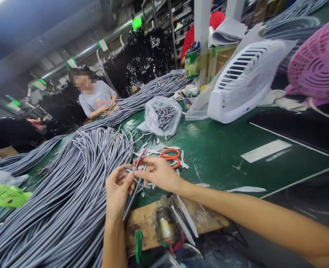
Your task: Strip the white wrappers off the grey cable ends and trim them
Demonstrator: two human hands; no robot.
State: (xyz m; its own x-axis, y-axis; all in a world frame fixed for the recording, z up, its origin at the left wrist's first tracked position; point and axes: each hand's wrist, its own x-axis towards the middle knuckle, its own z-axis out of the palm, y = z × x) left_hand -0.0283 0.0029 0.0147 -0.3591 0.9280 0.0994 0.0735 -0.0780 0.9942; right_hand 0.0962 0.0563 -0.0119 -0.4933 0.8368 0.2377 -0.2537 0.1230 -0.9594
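Both of my hands meet at the stripped end of a grey cable (130,199), whose thin coloured wires (141,158), red and blue among them, stick up between my fingers. My left hand (121,182) pinches the cable near the end of its sheath. Thumb and forefinger of my right hand (156,172) close on the same end from the other side. Just beyond the right hand lie orange-handled scissors (173,154) among white scraps. To the left spreads a big bundle of grey cables (77,186).
A wooden board (142,223) with a small motor-like device (166,225) sits below my hands. Behind them is a clear bag (162,116) of short dark tubes. A white fan (239,82) and a pink fan (318,63) stand right. Another person (96,96) works across the table.
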